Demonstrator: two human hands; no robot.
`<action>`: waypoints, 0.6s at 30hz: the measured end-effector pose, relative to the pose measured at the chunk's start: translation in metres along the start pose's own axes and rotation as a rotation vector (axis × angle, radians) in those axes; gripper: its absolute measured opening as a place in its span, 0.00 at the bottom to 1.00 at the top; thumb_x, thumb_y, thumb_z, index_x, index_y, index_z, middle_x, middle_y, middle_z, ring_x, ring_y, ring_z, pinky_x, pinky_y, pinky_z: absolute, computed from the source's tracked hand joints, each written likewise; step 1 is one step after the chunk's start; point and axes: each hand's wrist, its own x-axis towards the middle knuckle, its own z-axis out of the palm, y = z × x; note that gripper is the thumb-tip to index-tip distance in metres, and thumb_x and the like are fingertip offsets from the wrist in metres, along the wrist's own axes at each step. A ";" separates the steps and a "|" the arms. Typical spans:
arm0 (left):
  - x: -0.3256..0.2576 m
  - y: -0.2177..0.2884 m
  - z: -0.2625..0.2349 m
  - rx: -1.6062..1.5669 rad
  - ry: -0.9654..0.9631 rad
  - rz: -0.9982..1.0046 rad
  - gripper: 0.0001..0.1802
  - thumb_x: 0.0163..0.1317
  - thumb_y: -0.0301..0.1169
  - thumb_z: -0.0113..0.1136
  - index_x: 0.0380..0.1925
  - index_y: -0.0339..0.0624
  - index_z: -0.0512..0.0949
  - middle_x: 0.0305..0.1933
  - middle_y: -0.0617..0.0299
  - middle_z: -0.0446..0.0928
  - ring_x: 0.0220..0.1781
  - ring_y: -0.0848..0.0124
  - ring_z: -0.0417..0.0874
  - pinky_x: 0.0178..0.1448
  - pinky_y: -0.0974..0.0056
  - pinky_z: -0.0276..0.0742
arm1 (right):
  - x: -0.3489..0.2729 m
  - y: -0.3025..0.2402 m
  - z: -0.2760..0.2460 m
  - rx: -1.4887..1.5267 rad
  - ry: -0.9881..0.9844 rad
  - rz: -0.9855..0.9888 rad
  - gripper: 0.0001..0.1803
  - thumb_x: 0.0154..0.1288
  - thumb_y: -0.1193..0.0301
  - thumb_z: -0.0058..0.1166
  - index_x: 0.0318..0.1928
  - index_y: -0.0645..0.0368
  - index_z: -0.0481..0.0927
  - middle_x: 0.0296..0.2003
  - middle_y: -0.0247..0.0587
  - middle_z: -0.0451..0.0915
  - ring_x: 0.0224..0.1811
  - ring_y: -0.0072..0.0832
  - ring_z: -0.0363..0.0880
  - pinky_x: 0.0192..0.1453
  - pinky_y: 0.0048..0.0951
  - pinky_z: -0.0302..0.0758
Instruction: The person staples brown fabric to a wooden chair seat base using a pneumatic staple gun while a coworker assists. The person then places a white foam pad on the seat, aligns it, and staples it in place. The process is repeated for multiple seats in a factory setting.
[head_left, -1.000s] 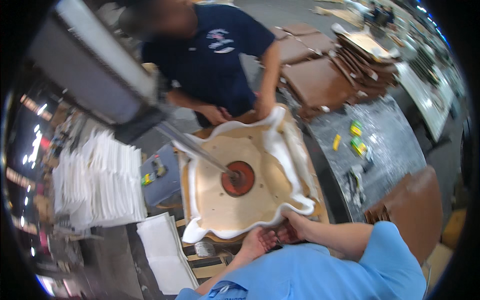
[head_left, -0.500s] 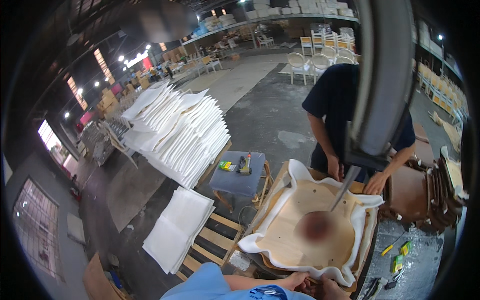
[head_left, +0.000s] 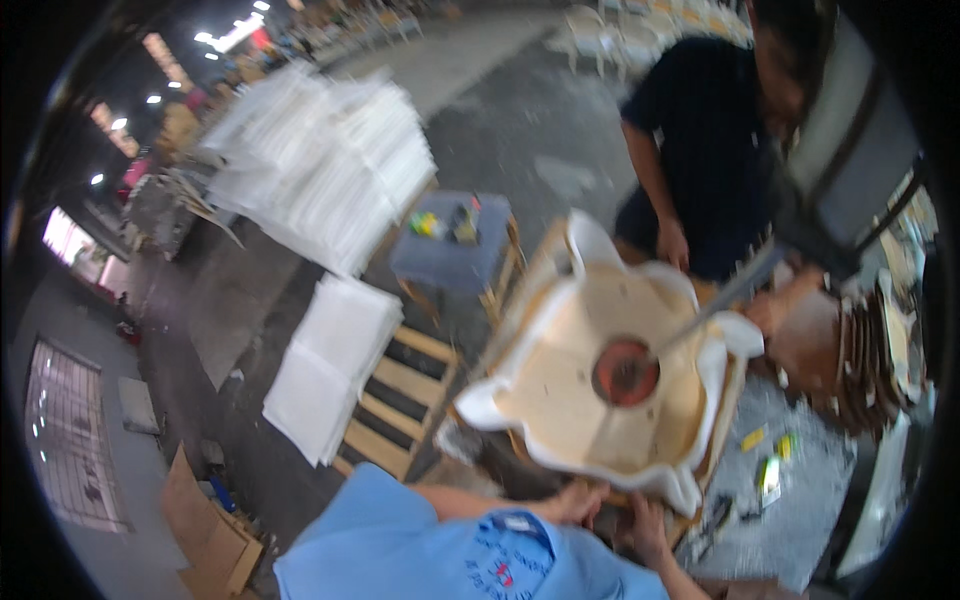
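The wooden seat board (head_left: 590, 385) was pale tan, edged all round with white foam (head_left: 700, 345); a red-brown disc (head_left: 625, 372) sat at its centre. Left of it lay white sheets (head_left: 330, 365), beyond it a grey-blue stool (head_left: 455, 250)

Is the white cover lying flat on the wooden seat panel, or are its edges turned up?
Turned up. The white cover curls upward around the tan wooden seat panel, leaving its middle and the red disc bare.
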 end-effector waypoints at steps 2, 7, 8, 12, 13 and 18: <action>-0.007 0.009 -0.005 0.136 -0.093 0.042 0.37 0.85 0.60 0.49 0.21 0.43 0.77 0.18 0.60 0.76 0.18 0.64 0.85 0.24 0.55 0.83 | 0.003 0.003 0.009 0.576 0.114 0.144 0.20 0.86 0.60 0.54 0.42 0.64 0.85 0.32 0.49 0.89 0.33 0.43 0.90 0.37 0.45 0.83; -0.013 0.017 -0.011 0.207 -0.116 0.027 0.37 0.88 0.56 0.47 0.23 0.39 0.78 0.16 0.59 0.77 0.19 0.64 0.87 0.25 0.60 0.82 | -0.004 -0.050 -0.018 0.949 0.057 0.294 0.32 0.90 0.51 0.48 0.33 0.65 0.82 0.23 0.49 0.85 0.17 0.38 0.83 0.24 0.39 0.82; -0.016 0.023 -0.015 0.167 -0.156 -0.031 0.35 0.88 0.55 0.48 0.27 0.39 0.79 0.17 0.59 0.78 0.20 0.65 0.87 0.26 0.61 0.81 | -0.004 -0.053 -0.017 1.003 0.054 0.337 0.31 0.90 0.51 0.48 0.34 0.65 0.83 0.23 0.49 0.85 0.18 0.39 0.83 0.25 0.39 0.82; -0.056 0.055 -0.062 0.123 -0.033 -0.216 0.36 0.85 0.60 0.51 0.48 0.31 0.84 0.22 0.55 0.82 0.26 0.66 0.90 0.29 0.63 0.84 | -0.008 -0.069 -0.016 1.270 0.001 0.547 0.31 0.87 0.47 0.51 0.45 0.68 0.84 0.26 0.50 0.86 0.23 0.43 0.87 0.30 0.41 0.85; -0.066 0.058 -0.077 0.098 0.061 -0.207 0.37 0.84 0.61 0.52 0.50 0.31 0.83 0.23 0.55 0.82 0.28 0.65 0.91 0.30 0.62 0.86 | -0.012 -0.081 -0.020 1.334 -0.047 0.610 0.31 0.87 0.46 0.52 0.47 0.68 0.84 0.28 0.50 0.87 0.25 0.43 0.87 0.33 0.42 0.86; -0.075 0.082 -0.126 -0.165 0.487 -0.176 0.28 0.82 0.54 0.57 0.47 0.33 0.81 0.28 0.56 0.84 0.29 0.60 0.92 0.32 0.60 0.89 | 0.008 -0.141 -0.016 1.756 -0.279 0.831 0.34 0.84 0.43 0.50 0.57 0.68 0.82 0.38 0.49 0.87 0.38 0.44 0.88 0.45 0.47 0.85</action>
